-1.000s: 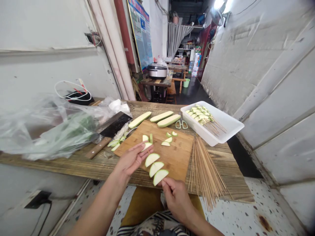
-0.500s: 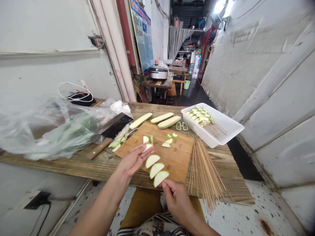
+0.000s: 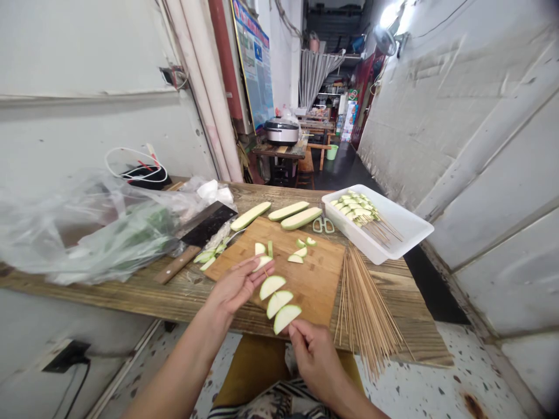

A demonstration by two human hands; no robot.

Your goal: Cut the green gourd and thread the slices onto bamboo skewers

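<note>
A thin bamboo skewer carries several pale green zucchini slices above the cutting board. My right hand pinches its lower end just below the last slice. My left hand lies palm up, its fingertips on the topmost slice. Behind the hands, a few loose slices lie on the bamboo cutting board. Several long zucchini pieces lie beyond the board. To its left rests a cleaver with a wooden handle.
Green-handled scissors lie by a white plastic tray holding loaded skewers. A fan of bare skewers crosses the wooden table's front edge. A plastic bag of greens fills the left end. Walls close both sides.
The whole view has drifted slightly, with the table sitting a little lower in the frame. Both hands keep the same hold on the skewer and slices.
</note>
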